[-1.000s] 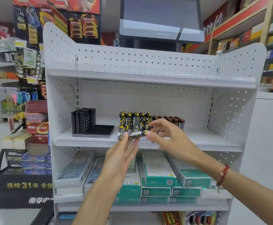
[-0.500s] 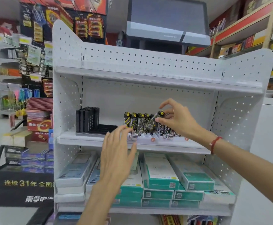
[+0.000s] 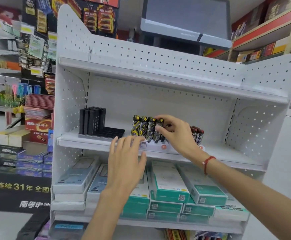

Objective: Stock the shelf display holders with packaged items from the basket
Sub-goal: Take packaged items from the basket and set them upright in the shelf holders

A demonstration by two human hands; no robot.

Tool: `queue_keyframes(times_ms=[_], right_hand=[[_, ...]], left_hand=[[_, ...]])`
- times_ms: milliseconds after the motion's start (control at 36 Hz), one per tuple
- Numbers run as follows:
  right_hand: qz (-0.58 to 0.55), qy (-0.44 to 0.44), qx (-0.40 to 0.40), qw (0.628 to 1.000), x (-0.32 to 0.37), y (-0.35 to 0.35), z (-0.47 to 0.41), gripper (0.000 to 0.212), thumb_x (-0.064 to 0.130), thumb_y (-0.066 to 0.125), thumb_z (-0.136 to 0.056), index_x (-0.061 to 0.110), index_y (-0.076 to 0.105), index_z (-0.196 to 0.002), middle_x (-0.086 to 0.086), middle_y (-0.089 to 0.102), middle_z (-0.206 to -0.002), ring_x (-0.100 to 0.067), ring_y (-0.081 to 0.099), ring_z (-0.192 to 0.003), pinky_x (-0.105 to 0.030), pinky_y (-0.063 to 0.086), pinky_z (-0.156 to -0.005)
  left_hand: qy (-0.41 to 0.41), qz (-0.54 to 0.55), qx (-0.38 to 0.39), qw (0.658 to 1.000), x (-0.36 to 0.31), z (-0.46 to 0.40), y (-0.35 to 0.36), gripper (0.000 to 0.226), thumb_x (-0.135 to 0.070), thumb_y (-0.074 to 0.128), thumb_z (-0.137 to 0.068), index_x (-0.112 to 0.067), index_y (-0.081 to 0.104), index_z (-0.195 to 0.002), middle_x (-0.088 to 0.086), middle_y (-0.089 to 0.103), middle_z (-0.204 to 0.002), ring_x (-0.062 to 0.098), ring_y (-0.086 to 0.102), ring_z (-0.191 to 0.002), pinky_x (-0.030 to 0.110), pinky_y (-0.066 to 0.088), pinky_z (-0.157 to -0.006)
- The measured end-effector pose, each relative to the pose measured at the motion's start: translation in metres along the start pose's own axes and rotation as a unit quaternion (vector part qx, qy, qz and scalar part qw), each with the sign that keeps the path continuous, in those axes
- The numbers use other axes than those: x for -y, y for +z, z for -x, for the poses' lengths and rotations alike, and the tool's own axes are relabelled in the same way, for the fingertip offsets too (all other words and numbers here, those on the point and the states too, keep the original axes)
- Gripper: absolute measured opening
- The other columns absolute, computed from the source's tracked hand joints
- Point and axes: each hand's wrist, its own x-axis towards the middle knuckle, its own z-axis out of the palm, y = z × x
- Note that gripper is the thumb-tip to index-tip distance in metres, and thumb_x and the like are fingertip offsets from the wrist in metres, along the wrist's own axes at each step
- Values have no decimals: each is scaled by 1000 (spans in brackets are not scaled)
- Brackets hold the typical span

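A white display holder [image 3: 163, 146] stands on the middle shelf [image 3: 227, 157] of a white perforated rack. A row of yellow-and-black packaged sticks [image 3: 142, 128] stands upright in it, and red-and-black ones [image 3: 197, 134] stand at its right end. My right hand [image 3: 175, 131] pinches the rightmost yellow-and-black stick [image 3: 159, 129] near its top. Fingers spread, my left hand [image 3: 125, 163] hovers just in front of the holder's front edge and holds nothing. No basket is in view.
A black slotted holder [image 3: 96, 124] stands at the shelf's left. Teal and grey boxes [image 3: 169, 187] fill the shelf below. The top shelf [image 3: 158, 78] is bare. A screen [image 3: 186, 19] sits behind the rack. Stacked goods and a black crate [image 3: 18, 181] stand at left.
The holder with its sticks went from being held at the shelf's front edge to standing on the shelf. My right hand shifted to the yellow-and-black sticks' tops. My left hand let go.
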Motion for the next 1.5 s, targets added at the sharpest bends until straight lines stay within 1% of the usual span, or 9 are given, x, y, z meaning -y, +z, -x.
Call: queue_keyframes(times_ms=[111, 222, 444, 611, 861, 917, 1111, 1250, 1500], right_hand=[[-13, 38, -57, 998, -4, 6, 8, 27, 29, 69, -86, 26, 62, -111, 10, 64, -79, 2, 64, -61, -14, 51, -61], [104, 8, -45, 994, -1, 8, 5, 25, 33, 66, -87, 21, 58, -109, 2, 68, -82, -12, 67, -66, -29, 54, -65], [224, -22, -37, 974, 6, 2, 0, 33, 41, 62, -88, 23, 61, -115, 3, 58, -101, -15, 59, -65, -25, 41, -57], [157, 23, 9, 987, 7, 0, -3, 32, 34, 68, -84, 23, 60, -113, 7, 63, -84, -13, 65, -74, -31, 53, -68], [141, 79, 39, 986, 13, -1, -15, 33, 25, 72, -80, 21, 62, -111, 6, 63, -81, -14, 60, -76, -24, 40, -64], [144, 78, 38, 986, 14, 0, -12, 34, 26, 72, -81, 21, 62, -112, 5, 64, -83, -16, 62, -77, -27, 47, -66], [219, 35, 28, 975, 19, -3, -1, 43, 33, 65, -86, 25, 55, -127, 0, 64, -100, -17, 60, -78, -24, 40, -64], [212, -59, 15, 975, 18, 7, 9, 45, 18, 58, -90, 17, 49, -134, -3, 49, -130, -24, 57, -106, -34, 50, -86], [232, -83, 78, 966, 21, -3, 2, 54, -1, 49, -85, 12, 47, -137, -8, 53, -123, -29, 55, -107, -35, 47, -85]], left_hand=[[-3, 0, 16, 1000, 0, 0, -2, 35, -32, 54, -92, -30, 51, -126, -10, 54, -123, 11, 47, -121, 35, 12, -116], [-4, 4, 11, 1000, 0, 0, -1, 35, -30, 56, -90, -29, 52, -125, -9, 55, -122, 12, 47, -120, 36, 12, -116], [1, 3, 26, 1000, 1, 0, -5, 39, -31, 54, -91, -31, 48, -129, -10, 52, -126, 11, 43, -124, 32, 6, -116], [4, 10, 34, 999, 1, -1, -7, 42, -32, 55, -91, -33, 45, -132, -12, 49, -130, 8, 40, -127, 30, 3, -116], [3, 10, 62, 998, 0, -1, -13, 48, -35, 52, -93, -35, 37, -138, -15, 41, -137, 5, 33, -133, 28, -6, -115], [6, 4, 69, 998, 0, 0, -14, 50, -36, 51, -93, -35, 34, -140, -15, 39, -139, 5, 30, -134, 28, -8, -115], [15, 9, 69, 997, 1, 2, -15, 54, -36, 51, -93, -34, 30, -143, -15, 35, -142, 5, 25, -137, 28, -10, -115], [17, -1, 65, 998, 2, 2, -14, 54, -38, 47, -95, -36, 25, -143, -17, 31, -143, 2, 22, -137, 29, -10, -116], [17, 21, 64, 998, 2, 0, -11, 50, -34, 55, -91, -30, 39, -138, -13, 42, -138, 8, 31, -134, 31, -4, -117]])
